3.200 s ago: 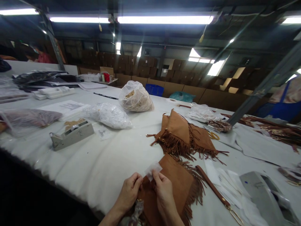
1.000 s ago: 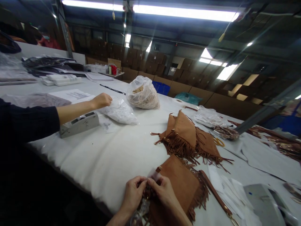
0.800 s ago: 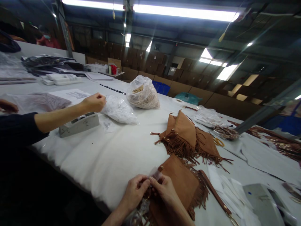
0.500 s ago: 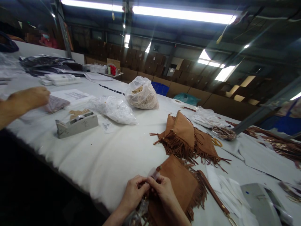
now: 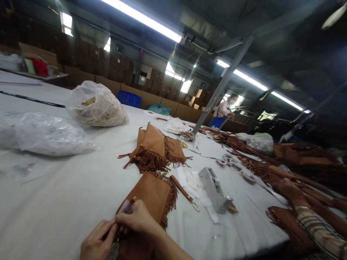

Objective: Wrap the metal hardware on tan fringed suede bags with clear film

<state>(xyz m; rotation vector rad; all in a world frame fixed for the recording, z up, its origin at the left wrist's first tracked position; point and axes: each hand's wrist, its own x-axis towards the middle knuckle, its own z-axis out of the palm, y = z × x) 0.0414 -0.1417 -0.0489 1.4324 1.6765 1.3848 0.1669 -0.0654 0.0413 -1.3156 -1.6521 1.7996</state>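
At the lower left edge of a brown fringed suede bag [image 5: 148,193], my two hands meet with their fingers pinched together. My right hand [image 5: 139,218] lies over the bag, closed on a small piece of translucent plastic wrap [image 5: 126,207] beside a gold metal fitting. Just left of it, my left hand [image 5: 99,240] is closed too, fingertips against the right hand's; what it pinches is hidden. Some clear plastic shows under the hands. A brown wrist strap [image 5: 181,189] with a gold clasp lies at the bag's right side.
More fringed bags [image 5: 151,144] lie just beyond. To the right stands a grey tape dispenser [image 5: 213,189] beside white strips. Plastic bags [image 5: 100,108] sit on the left. Another person's hand [image 5: 291,189] reaches over brown straps at the right; a slanted metal post [image 5: 221,90] rises behind.
The view has swung right, bringing the right-hand co-worker's arm into sight and taking the left-hand one out. My hands stay pinched together at the bag's edge.
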